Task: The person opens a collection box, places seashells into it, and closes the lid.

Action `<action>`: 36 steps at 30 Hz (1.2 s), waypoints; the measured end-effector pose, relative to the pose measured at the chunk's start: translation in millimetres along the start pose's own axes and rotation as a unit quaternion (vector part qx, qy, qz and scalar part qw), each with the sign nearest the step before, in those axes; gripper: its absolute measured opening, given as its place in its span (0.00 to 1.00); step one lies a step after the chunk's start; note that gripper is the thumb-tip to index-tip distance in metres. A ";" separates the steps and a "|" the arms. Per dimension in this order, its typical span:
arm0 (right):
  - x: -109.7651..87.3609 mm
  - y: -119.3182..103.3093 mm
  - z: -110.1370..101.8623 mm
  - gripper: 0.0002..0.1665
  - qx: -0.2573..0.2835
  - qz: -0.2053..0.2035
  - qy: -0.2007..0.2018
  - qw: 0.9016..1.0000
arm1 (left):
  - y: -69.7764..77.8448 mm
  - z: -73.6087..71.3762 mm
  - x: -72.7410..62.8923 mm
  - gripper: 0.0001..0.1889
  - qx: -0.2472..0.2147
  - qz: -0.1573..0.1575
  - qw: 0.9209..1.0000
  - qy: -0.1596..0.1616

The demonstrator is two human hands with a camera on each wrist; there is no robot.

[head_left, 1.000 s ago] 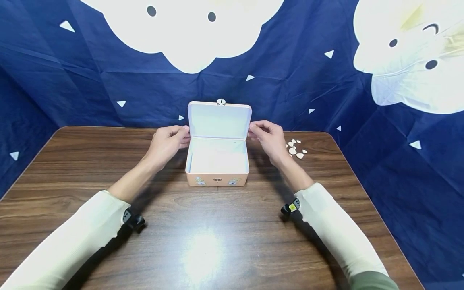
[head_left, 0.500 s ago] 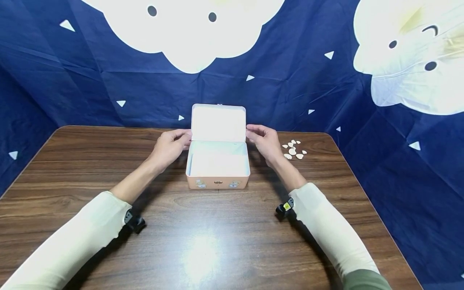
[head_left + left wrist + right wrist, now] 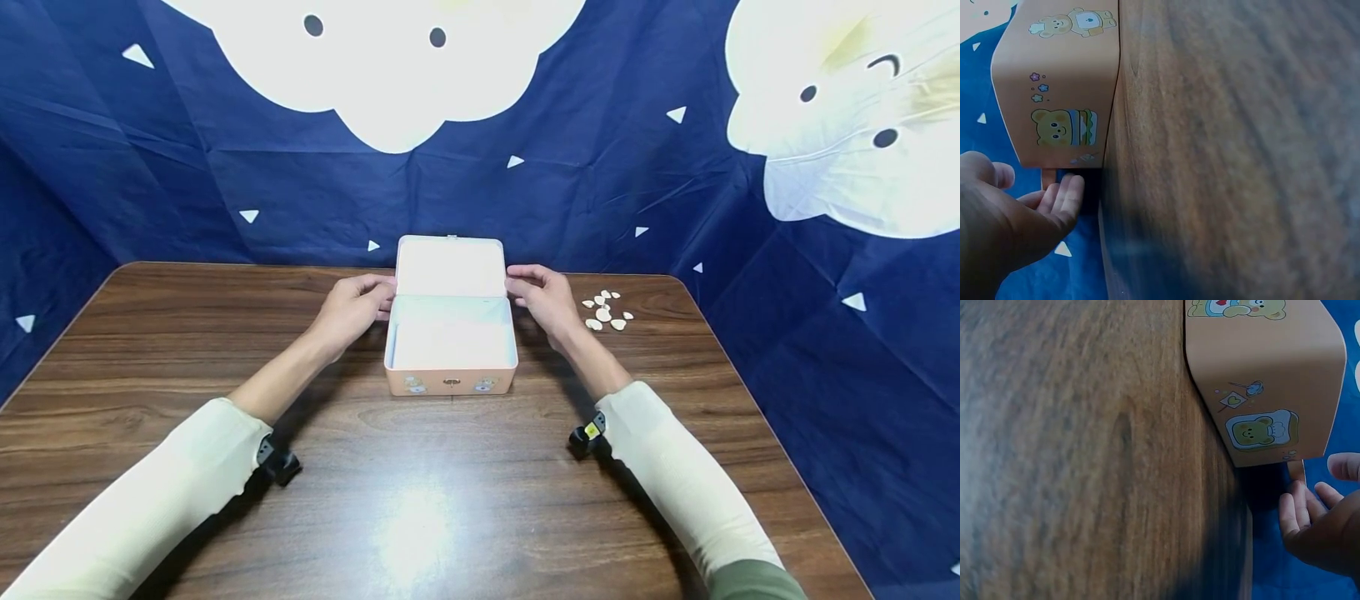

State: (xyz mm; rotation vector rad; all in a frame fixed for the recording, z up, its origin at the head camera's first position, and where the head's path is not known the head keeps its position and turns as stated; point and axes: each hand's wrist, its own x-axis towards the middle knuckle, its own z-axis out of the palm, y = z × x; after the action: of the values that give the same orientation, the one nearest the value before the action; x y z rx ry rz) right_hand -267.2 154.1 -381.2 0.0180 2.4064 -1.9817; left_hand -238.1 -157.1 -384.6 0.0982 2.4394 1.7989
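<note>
While the box (image 3: 469, 384) sat on the worktop (image 3: 510, 492), the left grip (image 3: 351, 305) and right grip (image 3: 550, 302), loosely spread and clasping nothing, met the sides of its tipped-back lid (image 3: 451, 267), probably light, stiff, slick metal best held by its edges.

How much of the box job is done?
Done: the lid is open on the box. In hand: the left hand and right hand are at the lid's sides. To do, probably: moving them away, then maybe the small white pieces, which lie on the table.
</note>
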 end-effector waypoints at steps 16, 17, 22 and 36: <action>-5.5 0.2 -1.0 0.21 -0.006 0.019 -0.008 1.000 | -2.2 -2.2 -2.6 0.27 -0.001 -0.008 1.000 -0.025; -5.2 0.4 -1.1 0.21 -0.005 0.021 -0.007 1.000 | -2.1 -2.3 -2.7 0.27 -0.002 -0.008 1.000 -0.025; -6.2 1.0 -4.0 0.22 -0.004 0.027 -0.005 1.000 | -2.8 -3.9 -3.8 0.28 0.002 -0.010 1.000 -0.028; -20.9 6.0 -35.6 0.27 -0.031 0.037 -0.018 0.999 | -1.8 -17.9 -24.9 0.41 0.162 -0.015 0.986 -0.035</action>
State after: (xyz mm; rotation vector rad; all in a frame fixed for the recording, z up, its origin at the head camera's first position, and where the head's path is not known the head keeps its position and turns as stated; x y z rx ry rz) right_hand -246.6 190.3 -379.8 0.0675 2.4077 -1.8591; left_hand -215.7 -177.5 -379.9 0.1458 2.6433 1.3465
